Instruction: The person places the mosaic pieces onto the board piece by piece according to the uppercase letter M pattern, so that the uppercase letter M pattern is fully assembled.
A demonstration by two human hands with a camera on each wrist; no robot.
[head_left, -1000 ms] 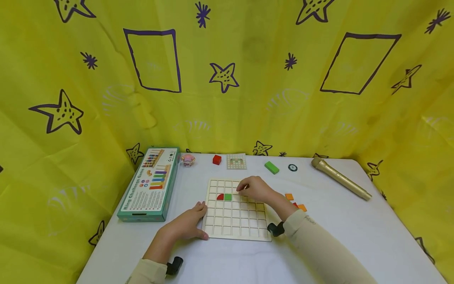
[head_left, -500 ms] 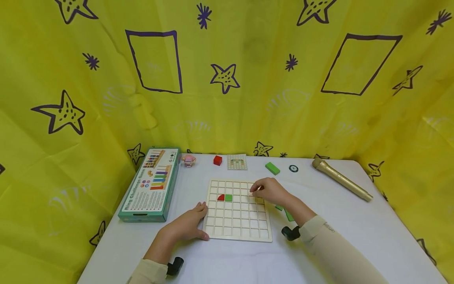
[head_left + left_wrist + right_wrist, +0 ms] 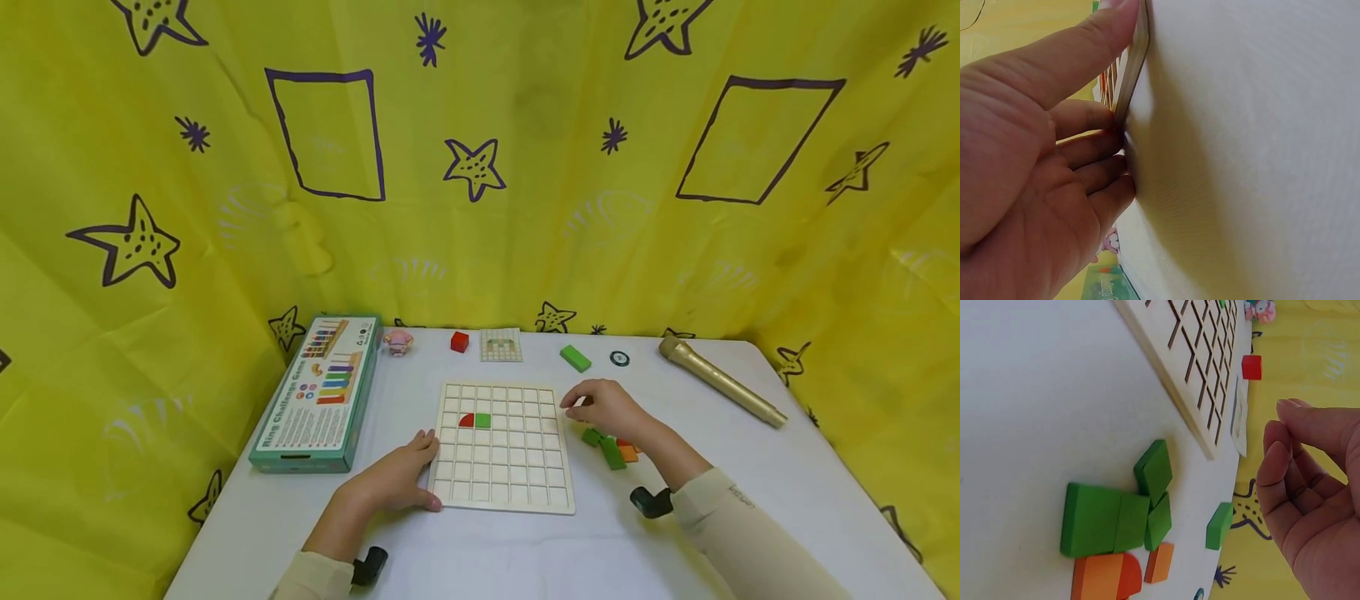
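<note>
A wooden grid board (image 3: 518, 472) lies flat on the white table. In its cells sit a red quarter-round piece (image 3: 467, 420) and, beside it, a green square piece (image 3: 483, 421). My left hand (image 3: 395, 477) rests against the board's left edge, thumb at the near corner and fingertips along the side. Just beyond the right edge my right hand (image 3: 611, 410) hovers with loosely bent fingers, holding nothing. Below it lie several green pieces (image 3: 1094, 519), orange pieces (image 3: 1099, 577) and a red piece (image 3: 1129, 575).
Along the back stand a pink figurine (image 3: 398, 342), a red cube (image 3: 459, 342), a pattern card (image 3: 501, 344), a green block (image 3: 575, 358) and a round disc (image 3: 619, 358). A gold microphone (image 3: 722, 382) lies right. A game box (image 3: 315, 400) lies left.
My right hand has moved right, from over the board to beyond its right edge, uncovering the board's right columns and the loose pieces. The left hand has stayed in place.
</note>
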